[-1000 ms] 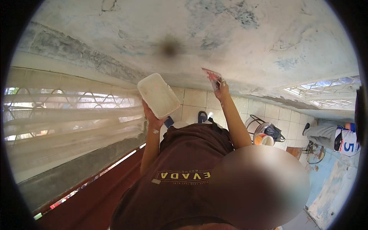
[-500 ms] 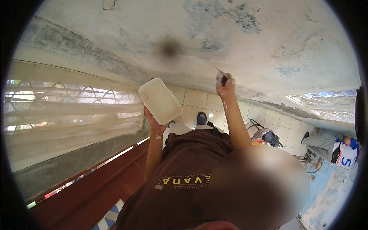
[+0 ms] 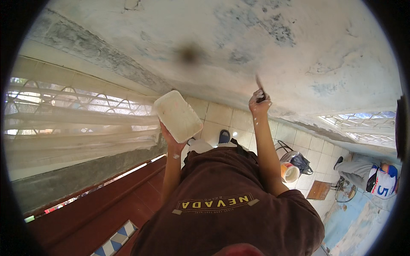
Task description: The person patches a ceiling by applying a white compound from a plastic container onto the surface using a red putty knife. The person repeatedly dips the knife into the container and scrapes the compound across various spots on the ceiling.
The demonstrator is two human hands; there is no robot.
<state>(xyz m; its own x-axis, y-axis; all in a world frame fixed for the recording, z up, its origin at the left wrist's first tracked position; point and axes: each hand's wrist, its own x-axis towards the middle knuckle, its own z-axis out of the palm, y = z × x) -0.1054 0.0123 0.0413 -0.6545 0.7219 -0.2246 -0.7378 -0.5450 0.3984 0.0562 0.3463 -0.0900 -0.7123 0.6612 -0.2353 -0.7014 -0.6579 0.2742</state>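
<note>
Left hand [image 3: 170, 137] is gripping the pale rectangular tub [image 3: 178, 116] by its near-left side, in front of the body. Right hand [image 3: 260, 103], white-smeared, is curling around a thin flat tool [image 3: 259, 82]; I can't tell whether it's touching the patchy wall [image 3: 213, 70]. Farther right, a bucket [image 3: 291, 173] is standing beside a black bag [image 3: 301, 164]; beyond, another person [image 3: 381, 179] is wearing a white-and-blue top.

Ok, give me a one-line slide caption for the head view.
Left hand holding a pale rectangular container, right hand gripping a thin tool by a patchy wall.
</note>
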